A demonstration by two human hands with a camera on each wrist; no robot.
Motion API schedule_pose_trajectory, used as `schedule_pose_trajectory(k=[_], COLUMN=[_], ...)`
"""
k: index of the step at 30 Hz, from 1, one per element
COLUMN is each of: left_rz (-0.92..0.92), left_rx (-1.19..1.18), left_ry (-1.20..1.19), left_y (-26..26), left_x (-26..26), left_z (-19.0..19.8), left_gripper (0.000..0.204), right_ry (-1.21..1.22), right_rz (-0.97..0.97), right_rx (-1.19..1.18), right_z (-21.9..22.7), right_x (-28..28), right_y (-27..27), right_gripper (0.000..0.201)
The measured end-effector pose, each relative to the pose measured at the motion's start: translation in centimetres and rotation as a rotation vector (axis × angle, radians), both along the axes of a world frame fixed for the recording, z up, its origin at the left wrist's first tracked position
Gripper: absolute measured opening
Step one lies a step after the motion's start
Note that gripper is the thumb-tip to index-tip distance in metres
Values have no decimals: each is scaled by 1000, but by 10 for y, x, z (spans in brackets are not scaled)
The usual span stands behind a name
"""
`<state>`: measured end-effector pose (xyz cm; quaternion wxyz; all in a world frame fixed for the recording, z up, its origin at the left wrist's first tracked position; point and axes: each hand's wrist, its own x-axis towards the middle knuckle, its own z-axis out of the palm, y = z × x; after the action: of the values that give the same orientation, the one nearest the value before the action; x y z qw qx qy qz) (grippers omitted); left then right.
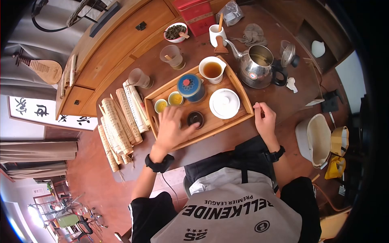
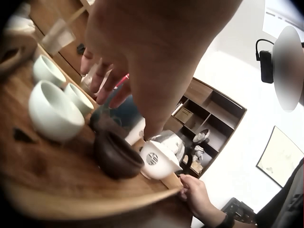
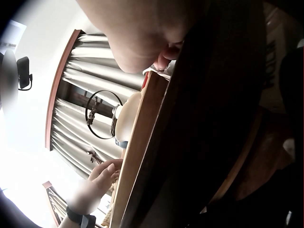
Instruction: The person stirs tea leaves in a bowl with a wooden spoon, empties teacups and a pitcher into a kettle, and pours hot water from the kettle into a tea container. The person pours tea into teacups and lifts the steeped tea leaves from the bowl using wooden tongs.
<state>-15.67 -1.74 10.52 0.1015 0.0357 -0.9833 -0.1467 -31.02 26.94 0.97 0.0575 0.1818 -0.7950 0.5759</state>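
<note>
My left hand (image 1: pixel 169 126) hovers palm down over the left part of the wooden tray (image 1: pixel 194 141), fingers spread and holding nothing. Its thumb is above the small dark cup (image 1: pixel 195 119); two small cups of yellow tea (image 1: pixel 175 98) stand beyond the fingers. In the left wrist view, three pale cups (image 2: pixel 54 111) stand near the dark cup (image 2: pixel 116 156). A blue lidded jar (image 1: pixel 190 88), a white lidded bowl (image 1: pixel 224 103) and a white pitcher of brown tea (image 1: pixel 212 69) share the tray. My right hand (image 1: pixel 266 120) rests loosely curled beside the tray's right edge; its exact contact is unclear.
Rolled bamboo scrolls (image 1: pixel 117 125) lie left of the tray. Behind it stand two glasses (image 1: pixel 172 56), a bowl of leaves (image 1: pixel 176 33) and a red box (image 1: pixel 195 15). A metal kettle (image 1: pixel 255 69) stands at the back right, near a crumpled cloth (image 1: pixel 254 34).
</note>
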Motion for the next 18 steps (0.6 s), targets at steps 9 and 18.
schedule_pose_trajectory(k=[9, 18], left_rz=[115, 85], left_rx=[-196, -164], left_ry=[-7, -144], left_y=[-68, -69], left_x=[-28, -47], left_z=[-9, -17], left_gripper=[59, 61], right_ry=[15, -3], right_rz=[-22, -19], right_rx=[1, 11], right_z=[-4, -5], right_x=[-1, -1], right_y=[-1, 1], right_gripper=[18, 17])
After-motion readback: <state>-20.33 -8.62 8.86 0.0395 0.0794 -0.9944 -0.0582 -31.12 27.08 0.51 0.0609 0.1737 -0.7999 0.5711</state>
